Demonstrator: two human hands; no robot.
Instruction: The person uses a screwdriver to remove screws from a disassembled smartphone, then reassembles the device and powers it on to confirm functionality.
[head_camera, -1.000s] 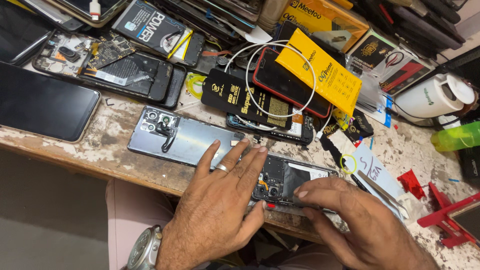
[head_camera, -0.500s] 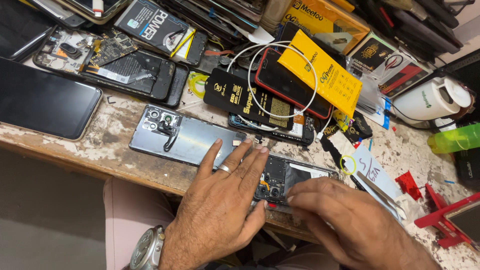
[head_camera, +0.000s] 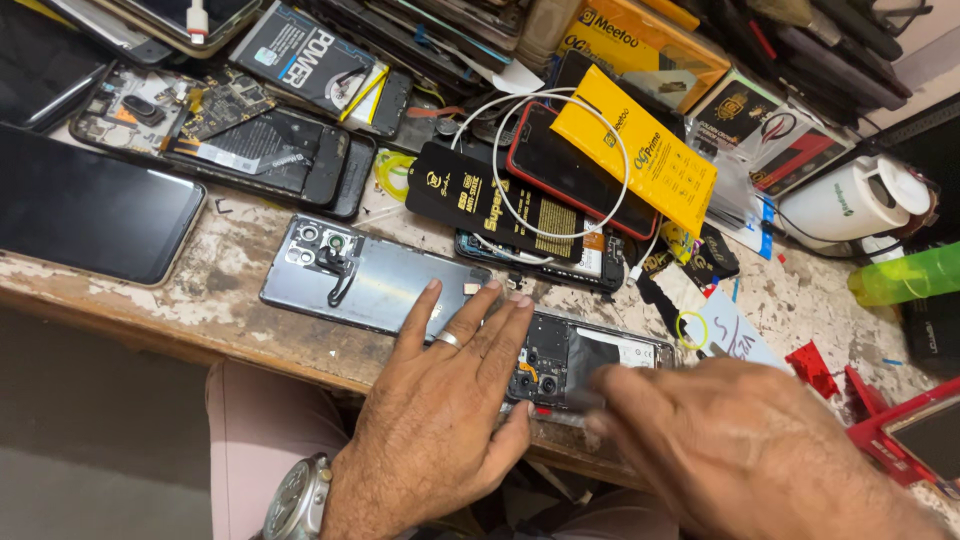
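The left hand (head_camera: 440, 420) lies flat, palm down, fingers spread and gripping nothing; its fingertips rest across the near end of a grey phone back cover (head_camera: 375, 280) and the left end of an opened phone (head_camera: 585, 362). The right hand (head_camera: 740, 450) is blurred, its fingertips at the opened phone's lower edge, and whether it pinches anything cannot be told. The opened phone sits at the front edge of the worn workbench (head_camera: 180, 300), between the two hands, its long axis running left to right and tilted slightly down to the right, the camera end pointing left under the left hand's fingers. Its back is off: dark inner parts, small round camera modules and a black battery area show inside a thin frame. The grey back cover lies just to its left, also lengthwise left to right, with its camera cut-outs at the far left end. A large dark phone (head_camera: 90, 215) lies face up further left (screen blank). Behind, a black flat packet (head_camera: 480, 200) and a yellow packet (head_camera: 640, 160) overlap, a white cable (head_camera: 520, 215) looped over them, and a white cup (head_camera: 845, 205) lies on its side at right.
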